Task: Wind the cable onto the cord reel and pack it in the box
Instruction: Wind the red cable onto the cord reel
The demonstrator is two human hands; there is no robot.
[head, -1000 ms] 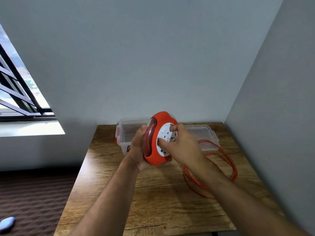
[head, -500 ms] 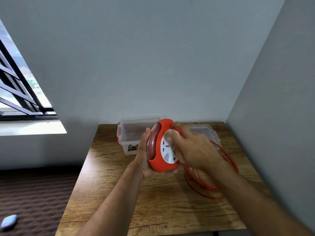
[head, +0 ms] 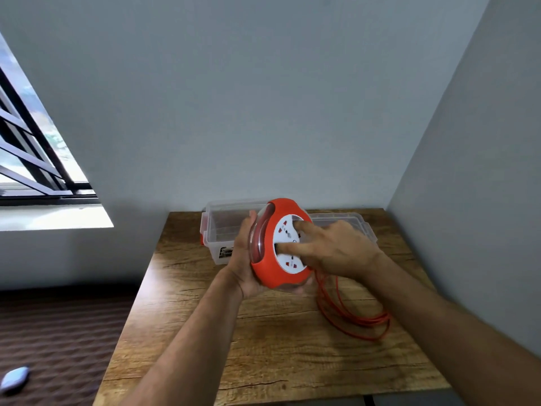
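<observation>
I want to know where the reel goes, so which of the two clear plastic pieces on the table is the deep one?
The clear box behind the left hand is the deep one, with tall walls; the clear lid behind the right hand lies shallow and flat.

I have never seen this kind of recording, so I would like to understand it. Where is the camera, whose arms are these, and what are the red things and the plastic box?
There is no machine here. A person wears one camera on the head, and it looks forward and down, so both arms enter from the bottom of the picture. The left hand holds a round orange cord reel above a wooden table. The right hand lies on the reel's white socket face, with fingers stretched onto it. An orange cable hangs from the reel and lies in loose loops on the table, so part of it is not yet wound. Behind the reel stands a clear plastic box, open, with what looks like its lid beside it.
</observation>
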